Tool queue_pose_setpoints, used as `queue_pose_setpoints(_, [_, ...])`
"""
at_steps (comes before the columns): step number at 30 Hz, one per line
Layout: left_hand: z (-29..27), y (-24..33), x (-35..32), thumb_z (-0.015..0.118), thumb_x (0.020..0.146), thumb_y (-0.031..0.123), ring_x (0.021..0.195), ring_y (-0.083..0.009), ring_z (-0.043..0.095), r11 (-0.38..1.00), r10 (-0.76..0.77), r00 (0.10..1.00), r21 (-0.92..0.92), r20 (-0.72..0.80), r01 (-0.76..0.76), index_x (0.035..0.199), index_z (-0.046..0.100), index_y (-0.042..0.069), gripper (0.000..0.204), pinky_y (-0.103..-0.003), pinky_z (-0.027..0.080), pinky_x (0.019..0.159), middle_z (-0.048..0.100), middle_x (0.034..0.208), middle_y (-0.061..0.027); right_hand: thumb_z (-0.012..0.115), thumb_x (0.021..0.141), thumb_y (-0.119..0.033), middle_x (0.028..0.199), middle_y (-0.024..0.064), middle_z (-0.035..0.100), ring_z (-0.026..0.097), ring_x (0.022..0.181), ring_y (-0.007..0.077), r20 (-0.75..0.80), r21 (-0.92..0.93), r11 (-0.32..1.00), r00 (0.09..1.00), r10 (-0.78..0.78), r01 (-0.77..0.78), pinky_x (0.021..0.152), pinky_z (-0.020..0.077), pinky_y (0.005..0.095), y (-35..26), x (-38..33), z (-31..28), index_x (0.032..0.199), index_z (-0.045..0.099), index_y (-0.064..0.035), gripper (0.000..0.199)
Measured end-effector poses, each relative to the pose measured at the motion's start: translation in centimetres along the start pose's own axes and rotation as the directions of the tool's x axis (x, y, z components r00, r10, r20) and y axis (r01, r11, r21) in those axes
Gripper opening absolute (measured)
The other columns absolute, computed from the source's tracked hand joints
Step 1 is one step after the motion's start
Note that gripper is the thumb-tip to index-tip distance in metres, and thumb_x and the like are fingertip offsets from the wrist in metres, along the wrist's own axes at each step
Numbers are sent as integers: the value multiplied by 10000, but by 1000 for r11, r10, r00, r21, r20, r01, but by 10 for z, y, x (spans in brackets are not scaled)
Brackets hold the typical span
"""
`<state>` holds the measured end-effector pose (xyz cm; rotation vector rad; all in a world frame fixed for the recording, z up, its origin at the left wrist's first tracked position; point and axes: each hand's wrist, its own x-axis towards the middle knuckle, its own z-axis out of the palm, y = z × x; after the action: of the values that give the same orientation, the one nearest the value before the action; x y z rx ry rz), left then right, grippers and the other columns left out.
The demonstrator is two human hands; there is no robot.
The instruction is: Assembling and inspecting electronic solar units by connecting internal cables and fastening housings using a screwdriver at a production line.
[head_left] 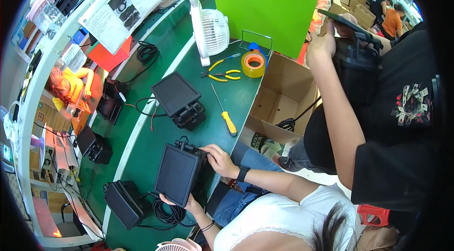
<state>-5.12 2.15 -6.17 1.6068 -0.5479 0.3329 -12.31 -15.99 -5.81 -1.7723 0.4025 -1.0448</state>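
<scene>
A black box-shaped device with a flat dark panel (178, 174) is tilted up at the near edge of the green table, held between my two hands. My left hand (188, 203) grips its lower corner, thumb on the front edge and the other fingers hidden behind. On its upper right side, my right hand (220, 160), below a dark wristband, has its fingers curled against the housing. A coiled black cable (169, 213) lies under and beside the device. Similar black devices rest nearby, one beyond it (176, 94) and one to its left (124, 203).
Yellow-handled pliers (222, 77), a yellow screwdriver (229, 123), orange tape (253, 64) and a white fan (208, 31) stand farther back. An open cardboard box (283, 92) adjoins the table's right edge. At right, a person in black (402, 123) holds another black device (358, 64).
</scene>
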Motion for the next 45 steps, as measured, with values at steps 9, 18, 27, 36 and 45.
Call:
queue_pose_setpoints(9, [-37, -85, -23, 734, 843, 110, 1319, -339, 404, 998, -59, 998, 11, 18, 59, 1533, 144, -12, 916, -462, 393, 1076, 203, 1531, -194, 501, 917, 26, 1105, 182, 590, 624, 986, 355, 16, 15, 1000, 1000, -6, 6, 849, 517, 383, -2, 1, 3, 1238, 590, -22, 337])
queue_pose_setpoints(18, [-2, -13, -4, 729, 849, 107, 1319, -350, 411, 999, 24, 999, 24, 21, -24, 1539, 119, 6, 926, -466, 396, 1079, 203, 1537, -198, 497, 926, 18, 1105, 182, 590, 627, 977, 354, 3, 5, 1000, 1000, 4, -4, 838, 518, 380, 2, -1, -1, 1242, 587, -25, 332])
queue_pose_setpoints(27, [-32, -87, -26, 734, 845, 159, 1303, -357, 434, 993, -106, 990, -40, 89, 110, 1540, 103, 22, 949, -474, 396, 1077, 229, 1528, -207, 499, 916, 32, 1098, 183, 589, 625, 976, 347, 3, -7, 1000, 1000, -16, 16, 846, 516, 374, 3, -1, 1, 1235, 590, -20, 336])
queue_pose_setpoints(36, [2, 2, -1, 730, 842, 181, 1317, -351, 412, 999, -34, 999, -24, -21, 34, 1533, 134, 9, 928, -471, 378, 1083, 234, 1521, -205, 497, 915, 34, 1101, 185, 588, 620, 992, 348, 15, 4, 1000, 1000, -8, 8, 865, 510, 379, 2, -1, 0, 1237, 589, -15, 338])
queue_pose_setpoints(45, [1, -4, 1, 738, 834, 206, 1313, -354, 419, 1000, 16, 1000, 11, -16, -16, 1536, 121, 6, 956, -476, 390, 1074, 230, 1527, -199, 504, 911, 42, 1128, 181, 604, 617, 1047, 326, 37, 24, 998, 998, 51, -52, 924, 493, 355, 0, -1, 0, 1228, 601, -4, 335])
